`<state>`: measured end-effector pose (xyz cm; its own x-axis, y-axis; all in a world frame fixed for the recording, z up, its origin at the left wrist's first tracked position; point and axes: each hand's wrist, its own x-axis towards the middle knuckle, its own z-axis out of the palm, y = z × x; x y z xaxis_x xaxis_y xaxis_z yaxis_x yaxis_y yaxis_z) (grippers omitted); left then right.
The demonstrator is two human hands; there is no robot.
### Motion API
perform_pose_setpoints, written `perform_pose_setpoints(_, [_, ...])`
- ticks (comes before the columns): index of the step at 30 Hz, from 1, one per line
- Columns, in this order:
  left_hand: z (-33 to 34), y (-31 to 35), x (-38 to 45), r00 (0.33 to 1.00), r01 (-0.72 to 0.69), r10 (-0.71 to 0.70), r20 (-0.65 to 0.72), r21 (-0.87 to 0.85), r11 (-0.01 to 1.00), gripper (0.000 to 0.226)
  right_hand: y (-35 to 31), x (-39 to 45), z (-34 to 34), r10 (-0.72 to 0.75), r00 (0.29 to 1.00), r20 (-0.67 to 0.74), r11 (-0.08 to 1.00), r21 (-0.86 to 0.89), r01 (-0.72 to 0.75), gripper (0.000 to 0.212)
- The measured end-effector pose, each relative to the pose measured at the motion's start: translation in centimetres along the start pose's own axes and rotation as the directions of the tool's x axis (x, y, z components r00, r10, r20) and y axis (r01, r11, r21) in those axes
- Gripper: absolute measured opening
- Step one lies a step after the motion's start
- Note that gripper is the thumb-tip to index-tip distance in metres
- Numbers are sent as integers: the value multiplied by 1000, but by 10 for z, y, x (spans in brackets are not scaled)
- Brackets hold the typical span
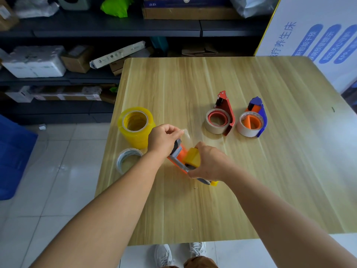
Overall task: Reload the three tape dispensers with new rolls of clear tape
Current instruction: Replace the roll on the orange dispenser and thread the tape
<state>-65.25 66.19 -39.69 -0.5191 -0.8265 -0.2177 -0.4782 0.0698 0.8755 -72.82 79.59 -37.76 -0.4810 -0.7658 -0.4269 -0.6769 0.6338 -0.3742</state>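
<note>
An orange tape dispenser [178,156] with a yellowish roll of clear tape [193,158] mounted on it is tilted just above the wooden table [212,206]. My right hand [209,164] grips the dispenser around the roll. My left hand [164,139] pinches the clear free end of the tape [186,134] near the dispenser's cutter end. A red dispenser [225,113] and a blue and orange dispenser [256,118] stand further back, each with a nearly used-up roll on it.
A stack of yellowish new tape rolls [136,126] stands at the table's left edge, with an empty core ring [128,159] lying in front of it. Dark shelves with boxes [77,59] run behind the table. A white printed board [318,39] leans at the right.
</note>
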Motion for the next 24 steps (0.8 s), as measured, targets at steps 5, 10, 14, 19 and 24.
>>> perform_pose_setpoints(5, [-8, 1, -2, 999, -4, 3, -34, -38, 999, 16, 6, 3, -3, 36, 998, -46, 999, 32, -35, 65])
perform_pose_setpoints(10, [-11, 4, -2, 997, -61, 62, -49, 20, 998, 18, 5, 6, -4, 41, 996, -79, 999, 31, -39, 65])
perform_pose_setpoints(14, [-13, 7, -5, 990, -140, 143, -14, 138, 981, 12, 6, 5, -3, 65, 995, -75, 998, 10, -65, 66])
perform_pose_setpoints(19, [-11, 8, -9, 987, -155, 159, 3, 242, 958, 12, 7, 4, -2, 93, 994, -63, 996, 6, -92, 64])
perform_pose_setpoints(24, [-11, 19, -10, 989, -139, 145, -7, 253, 957, 14, 10, 1, 2, 94, 994, -51, 996, 11, -93, 62])
